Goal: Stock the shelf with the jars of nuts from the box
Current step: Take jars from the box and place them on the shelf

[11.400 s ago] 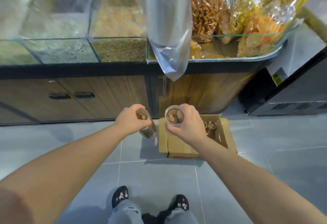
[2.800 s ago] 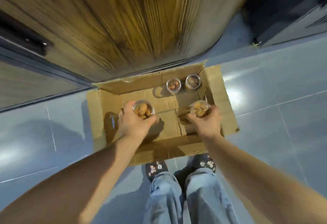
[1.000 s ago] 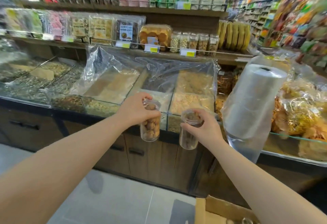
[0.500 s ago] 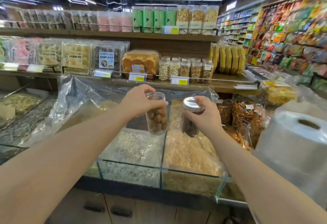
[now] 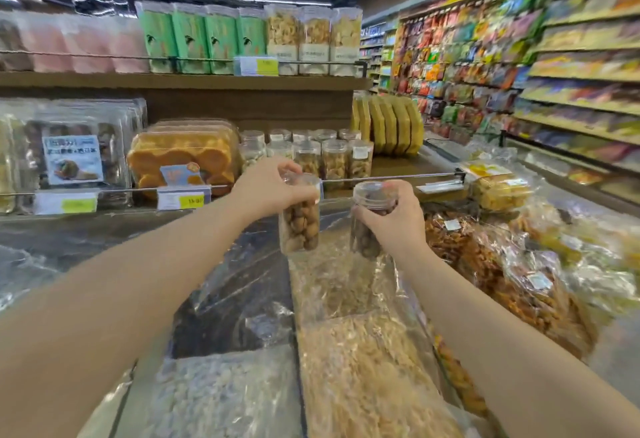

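My left hand (image 5: 265,185) grips the lid end of a clear jar of pale nuts (image 5: 299,228), held upright. My right hand (image 5: 398,221) wraps around a second clear jar of darker nuts (image 5: 369,226). Both jars hang over the plastic-covered bins, just in front of the wooden shelf (image 5: 398,165). Several similar jars of nuts (image 5: 334,157) stand in rows on that shelf, straight behind my hands. The box is out of view.
A wire rail (image 5: 388,178) with price tags runs along the shelf's front edge. Orange packs (image 5: 183,155) sit left of the jars, yellow packs (image 5: 388,124) to their right. Bagged snacks (image 5: 491,264) lie at right. An upper shelf (image 5: 207,79) holds tall packets.
Both hands have carried the jars forward and up toward the shelf; the view has moved closer, so the shelved jars stand directly behind my hands now.
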Demonstrator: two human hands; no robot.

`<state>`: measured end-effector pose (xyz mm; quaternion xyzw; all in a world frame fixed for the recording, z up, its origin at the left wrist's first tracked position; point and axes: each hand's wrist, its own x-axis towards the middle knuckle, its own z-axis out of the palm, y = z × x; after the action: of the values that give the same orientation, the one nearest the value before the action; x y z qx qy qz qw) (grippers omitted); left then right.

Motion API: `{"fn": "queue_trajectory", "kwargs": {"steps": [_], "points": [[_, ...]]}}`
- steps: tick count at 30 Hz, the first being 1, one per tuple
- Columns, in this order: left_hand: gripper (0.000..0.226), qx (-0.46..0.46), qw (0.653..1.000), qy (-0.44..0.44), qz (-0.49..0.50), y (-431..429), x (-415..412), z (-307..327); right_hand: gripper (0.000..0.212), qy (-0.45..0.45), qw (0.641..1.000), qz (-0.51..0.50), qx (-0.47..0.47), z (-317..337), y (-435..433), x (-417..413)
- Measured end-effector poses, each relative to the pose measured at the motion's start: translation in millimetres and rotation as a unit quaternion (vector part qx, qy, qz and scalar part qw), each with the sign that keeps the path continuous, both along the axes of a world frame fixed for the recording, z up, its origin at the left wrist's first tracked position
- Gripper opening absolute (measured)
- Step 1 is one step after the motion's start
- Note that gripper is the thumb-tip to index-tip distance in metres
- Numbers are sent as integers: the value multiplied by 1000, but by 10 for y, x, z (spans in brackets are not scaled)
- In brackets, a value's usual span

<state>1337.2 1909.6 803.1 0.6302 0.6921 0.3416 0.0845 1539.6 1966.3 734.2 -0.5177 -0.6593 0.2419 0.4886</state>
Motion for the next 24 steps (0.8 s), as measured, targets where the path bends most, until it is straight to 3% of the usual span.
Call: {"fn": "queue_trajectory", "kwargs": {"steps": [5, 11, 24], "points": [[64, 2, 999, -4, -38, 707, -9, 93, 56, -2, 999, -50, 8, 127, 565, 19], [62, 8, 998, -16, -67, 1428, 102, 164, 65, -65, 995, -69, 32, 383, 1306, 132], [61, 27, 994, -48, -89, 2533, 352, 165, 59, -88, 996, 10, 13, 498, 3494, 28]]}}
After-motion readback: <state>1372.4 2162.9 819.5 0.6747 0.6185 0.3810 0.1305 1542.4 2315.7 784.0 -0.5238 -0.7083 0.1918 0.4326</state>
